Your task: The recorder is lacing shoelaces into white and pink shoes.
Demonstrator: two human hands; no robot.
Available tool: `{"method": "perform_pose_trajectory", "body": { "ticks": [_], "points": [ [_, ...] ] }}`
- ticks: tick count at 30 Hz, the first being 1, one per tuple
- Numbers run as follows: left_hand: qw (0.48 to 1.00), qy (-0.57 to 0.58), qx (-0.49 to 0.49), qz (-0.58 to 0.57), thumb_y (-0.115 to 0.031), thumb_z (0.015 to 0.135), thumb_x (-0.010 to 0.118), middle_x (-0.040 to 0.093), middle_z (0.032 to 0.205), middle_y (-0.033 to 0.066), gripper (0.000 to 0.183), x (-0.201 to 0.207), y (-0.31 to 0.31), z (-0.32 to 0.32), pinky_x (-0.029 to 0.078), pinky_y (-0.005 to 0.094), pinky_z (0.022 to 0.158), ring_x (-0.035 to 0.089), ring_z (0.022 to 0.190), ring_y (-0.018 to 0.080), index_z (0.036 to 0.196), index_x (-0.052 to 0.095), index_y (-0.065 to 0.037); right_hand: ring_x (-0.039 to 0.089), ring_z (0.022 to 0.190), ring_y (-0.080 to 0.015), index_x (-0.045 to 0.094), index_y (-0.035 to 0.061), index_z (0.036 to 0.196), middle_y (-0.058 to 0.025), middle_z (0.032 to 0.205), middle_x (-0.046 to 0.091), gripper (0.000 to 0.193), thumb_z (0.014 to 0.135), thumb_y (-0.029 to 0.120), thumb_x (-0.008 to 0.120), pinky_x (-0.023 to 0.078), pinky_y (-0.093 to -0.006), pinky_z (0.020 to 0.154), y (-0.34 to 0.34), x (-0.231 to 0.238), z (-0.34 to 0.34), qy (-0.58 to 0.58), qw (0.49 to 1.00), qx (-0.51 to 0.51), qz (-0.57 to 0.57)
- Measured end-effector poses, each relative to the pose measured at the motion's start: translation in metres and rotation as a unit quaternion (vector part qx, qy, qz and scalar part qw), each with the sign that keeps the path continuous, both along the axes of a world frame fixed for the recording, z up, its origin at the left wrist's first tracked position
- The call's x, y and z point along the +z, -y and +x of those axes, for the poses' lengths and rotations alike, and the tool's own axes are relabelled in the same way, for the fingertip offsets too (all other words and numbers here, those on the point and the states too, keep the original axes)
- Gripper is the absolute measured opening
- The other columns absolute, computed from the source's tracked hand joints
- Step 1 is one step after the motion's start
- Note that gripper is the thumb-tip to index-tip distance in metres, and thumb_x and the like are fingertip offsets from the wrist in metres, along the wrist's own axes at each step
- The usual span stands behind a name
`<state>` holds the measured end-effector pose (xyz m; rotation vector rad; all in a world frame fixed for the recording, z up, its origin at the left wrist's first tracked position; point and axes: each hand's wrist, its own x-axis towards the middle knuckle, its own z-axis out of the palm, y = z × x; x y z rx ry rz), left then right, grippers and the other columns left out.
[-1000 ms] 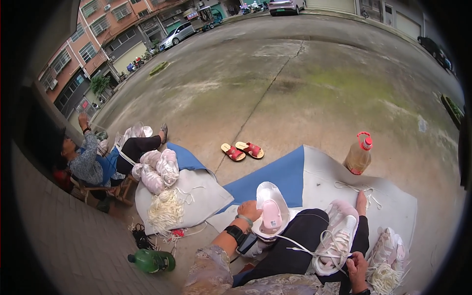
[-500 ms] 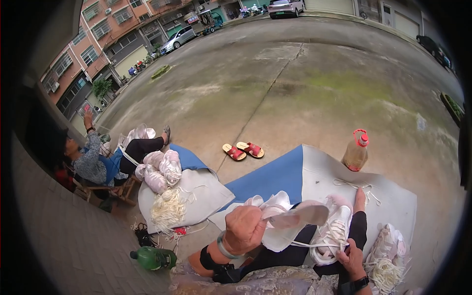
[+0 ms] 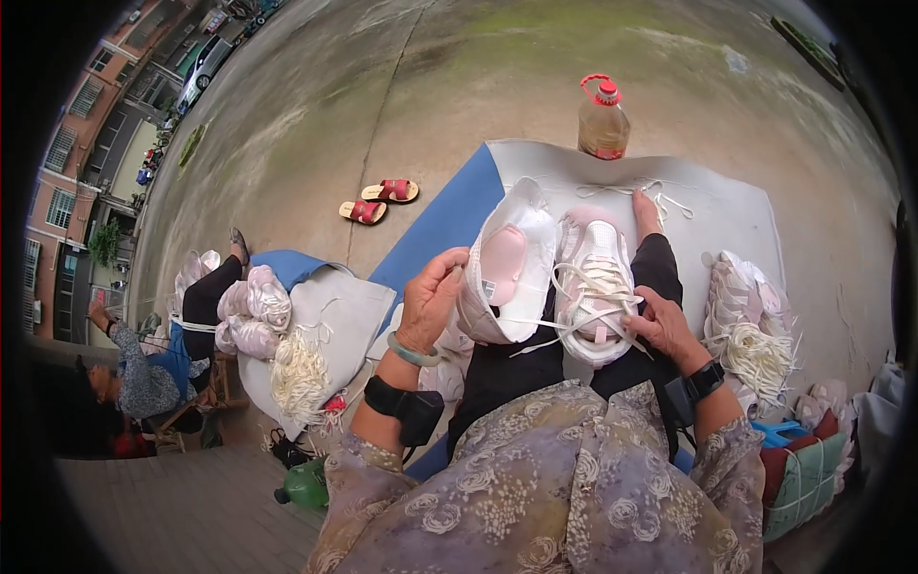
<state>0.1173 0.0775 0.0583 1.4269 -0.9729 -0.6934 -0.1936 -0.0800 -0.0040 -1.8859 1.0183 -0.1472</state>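
My left hand (image 3: 430, 301) is closed on the side edge of a white and pink shoe upper (image 3: 521, 311), which is spread wide with a pink padded piece inside. Beside it, over my lap, is a white and pink sneaker upper (image 3: 595, 263), its toe pointing away from me. Cream laces (image 3: 598, 311) cross its front and trail loosely toward the spread upper. My right hand (image 3: 665, 325) pinches at the right side of this laced upper, near the ankle opening; whether it grips lace or edge is hard to make out.
A grey-and-blue mat (image 3: 736, 206) lies under my legs, with a large red-capped bottle (image 3: 604, 132) at its far edge. Tied uppers (image 3: 736, 287) and a lace bundle (image 3: 755, 359) lie right, above a basket (image 3: 808, 483). Red sandals (image 3: 392, 190), a lace pile (image 3: 298, 378) and a seated person (image 3: 158, 373) are left.
My left hand has brought the spread upper down and turned its inside toward me, beside the laced one. My right hand has shifted along the laced upper's side. The view has tilted downward.
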Motion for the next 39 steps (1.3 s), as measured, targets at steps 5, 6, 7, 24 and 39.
{"method": "perform_pose_trajectory", "body": {
  "ticks": [5, 6, 7, 24, 39],
  "points": [
    [0.97, -0.051, 0.153, 0.184, -0.026, 0.085, 0.063, 0.06, 0.103, 0.0083, 0.044, -0.038, -0.04, 0.008, 0.044, 0.0258, 0.078, 0.056, 0.085, 0.0106, 0.113, 0.052, 0.006, 0.053, 0.048, -0.0197, 0.055, 0.0038, 0.103, -0.0101, 0.053, 0.053, 0.055, 0.069, 0.046, 0.065, 0.039, -0.0298, 0.049, -0.004, -0.002, 0.0, 0.017, 1.0, -0.014, 0.001],
    [0.97, -0.048, 0.151, 0.186, -0.026, 0.085, 0.063, 0.06, 0.103, 0.0083, 0.044, -0.042, -0.046, 0.007, 0.044, 0.0258, 0.078, 0.056, 0.085, 0.0106, 0.113, 0.052, 0.006, 0.053, 0.048, -0.0197, 0.055, 0.0038, 0.103, -0.0101, 0.053, 0.053, 0.055, 0.069, 0.046, 0.065, 0.039, -0.0298, 0.049, -0.005, -0.001, 0.0, 0.019, 1.0, -0.016, 0.003],
    [0.966, -0.16, 0.068, 0.191, -0.028, 0.085, 0.064, 0.061, 0.1, 0.0077, 0.044, -0.036, -0.046, 0.0, 0.045, 0.0248, 0.076, 0.056, 0.084, 0.0111, 0.112, 0.054, 0.006, 0.053, 0.048, -0.0197, 0.056, 0.0037, 0.103, -0.0102, 0.053, 0.053, 0.055, 0.069, 0.046, 0.065, 0.039, -0.0301, 0.049, -0.004, 0.0, 0.0, 0.021, 1.0, -0.013, 0.01],
    [0.794, 0.431, -0.425, 0.053, -0.032, 0.071, 0.068, 0.056, 0.073, 0.0103, 0.03, -0.023, 0.04, -0.14, 0.038, 0.0384, 0.069, 0.056, 0.075, 0.0304, 0.078, 0.054, -0.006, 0.054, 0.06, -0.0175, 0.053, 0.0012, 0.112, -0.0082, 0.071, 0.057, 0.03, 0.087, 0.018, 0.054, 0.046, -0.0291, 0.061, -0.009, -0.025, -0.023, 0.181, 0.97, -0.099, 0.129],
    [0.864, 0.437, -0.244, -0.057, -0.031, 0.077, 0.065, 0.058, 0.084, 0.0123, 0.032, -0.007, 0.037, -0.094, 0.043, 0.0398, 0.066, 0.057, 0.078, 0.0316, 0.088, 0.054, -0.004, 0.054, 0.079, -0.0263, 0.056, 0.0015, 0.098, -0.0106, 0.087, 0.055, 0.038, 0.073, 0.028, 0.064, 0.042, -0.0372, 0.068, -0.043, 0.027, 0.002, 0.051, 0.915, 0.022, -0.399]
  ]
}}
